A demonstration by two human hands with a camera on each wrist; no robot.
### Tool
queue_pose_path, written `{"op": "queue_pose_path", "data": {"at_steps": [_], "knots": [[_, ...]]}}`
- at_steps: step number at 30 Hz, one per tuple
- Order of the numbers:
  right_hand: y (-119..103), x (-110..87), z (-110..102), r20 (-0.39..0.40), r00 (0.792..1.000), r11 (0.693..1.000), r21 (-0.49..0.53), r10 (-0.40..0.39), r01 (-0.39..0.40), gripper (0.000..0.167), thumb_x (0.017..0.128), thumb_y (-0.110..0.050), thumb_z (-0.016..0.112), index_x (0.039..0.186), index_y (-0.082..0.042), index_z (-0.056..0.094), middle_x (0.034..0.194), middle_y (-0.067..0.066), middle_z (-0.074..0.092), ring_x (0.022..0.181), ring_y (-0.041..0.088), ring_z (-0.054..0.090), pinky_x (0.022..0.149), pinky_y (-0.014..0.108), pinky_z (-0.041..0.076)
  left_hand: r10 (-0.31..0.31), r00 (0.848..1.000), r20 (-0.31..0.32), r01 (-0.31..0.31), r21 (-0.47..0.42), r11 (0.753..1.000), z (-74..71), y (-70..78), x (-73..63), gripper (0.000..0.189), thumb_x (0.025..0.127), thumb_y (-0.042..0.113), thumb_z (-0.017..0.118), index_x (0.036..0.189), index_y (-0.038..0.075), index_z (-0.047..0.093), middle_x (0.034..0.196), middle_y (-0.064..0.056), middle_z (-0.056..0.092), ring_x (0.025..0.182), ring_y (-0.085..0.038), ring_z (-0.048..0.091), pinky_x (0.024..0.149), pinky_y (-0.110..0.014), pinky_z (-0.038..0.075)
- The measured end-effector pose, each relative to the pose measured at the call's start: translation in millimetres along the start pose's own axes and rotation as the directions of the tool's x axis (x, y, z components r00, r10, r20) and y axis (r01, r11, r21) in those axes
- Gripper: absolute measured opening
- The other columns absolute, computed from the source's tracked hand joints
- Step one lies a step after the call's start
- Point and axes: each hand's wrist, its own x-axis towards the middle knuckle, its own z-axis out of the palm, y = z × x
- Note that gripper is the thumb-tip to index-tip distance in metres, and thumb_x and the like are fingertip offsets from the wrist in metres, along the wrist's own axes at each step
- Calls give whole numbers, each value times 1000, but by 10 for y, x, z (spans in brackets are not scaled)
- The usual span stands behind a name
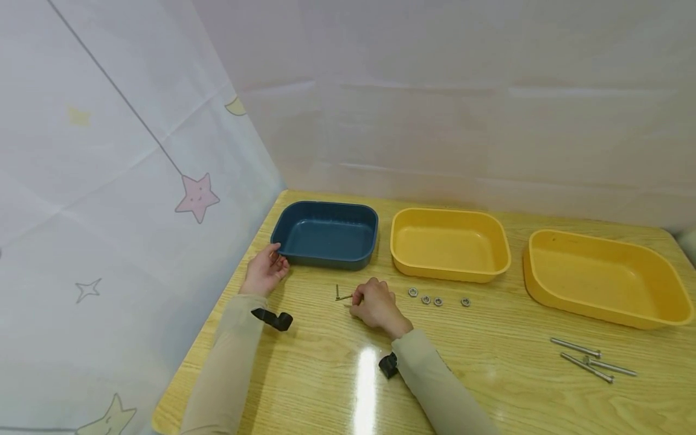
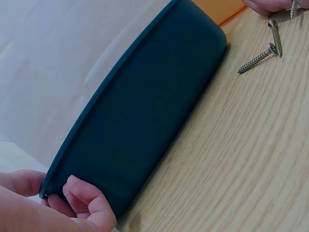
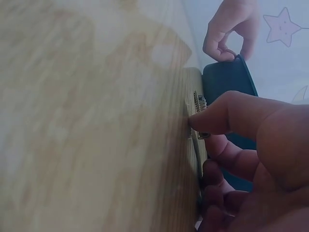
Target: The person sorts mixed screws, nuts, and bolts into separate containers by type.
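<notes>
My left hand (image 1: 264, 272) grips the near left corner of a dark blue plastic bin (image 1: 326, 263), thumb over the rim and fingers curled against the outer wall. The bin stands on the wooden table. In front of it, my right hand (image 1: 376, 304) is low at the tabletop, thumb and forefinger pinching a small screw (image 2: 293, 9), partly hidden by the fingertips. Two more screws, one (image 2: 256, 59) lying with its head against the other (image 2: 276, 38), rest just left of the right fingertips, as the left wrist view shows.
Several hex nuts (image 1: 426, 299) lie right of my right hand, before a yellow bin (image 1: 451, 273). Farther right stands another yellow bin (image 1: 603, 309), with long bolts (image 1: 587, 367) on the table (image 1: 489, 362) in front of it. Fabric walls (image 1: 435, 121) border the back and left.
</notes>
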Motion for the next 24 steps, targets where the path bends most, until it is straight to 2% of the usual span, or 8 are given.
{"op": "queue_pose_path", "data": {"at_steps": [7,11,16,19,24], "knots": [[22,5,-13,8,1000,999,12,-30,30,18,80,-18,71,67,-17,58,89,3,50,87,25,41,69,37,26,-4,1000,-4,4,1,1000,2,6,2,20,97,18,58,100,21,39,77,3,45,75,-12,44,72,-23,44],[28,2,-39,19,998,998,16,-53,53,17,79,-17,70,66,-16,58,88,4,50,87,25,42,70,37,27,-2,1000,-4,2,-14,1000,1,6,5,23,97,17,58,107,23,38,82,3,44,77,-12,44,72,-23,44],[42,10,-71,46,996,997,-2,-75,75,17,79,-18,70,67,-17,59,87,3,51,88,26,44,72,37,31,26,999,-21,-26,14,1000,-18,-7,42,29,97,18,59,115,24,37,85,2,43,78,-12,45,71,-22,46],[65,26,-83,52,994,995,-6,-96,97,16,80,-17,70,68,-17,60,86,3,52,87,25,46,72,37,34,41,999,-19,-40,29,999,-26,-13,64,28,97,17,59,115,22,39,82,2,44,77,-13,46,69,-22,46],[102,51,-100,61,987,988,9,-151,151,14,81,-15,70,70,-15,61,80,1,54,83,20,47,79,37,39,72,997,-31,-70,53,996,-19,-40,89,26,95,15,61,114,18,43,76,2,46,74,-13,48,66,-22,47]]}}
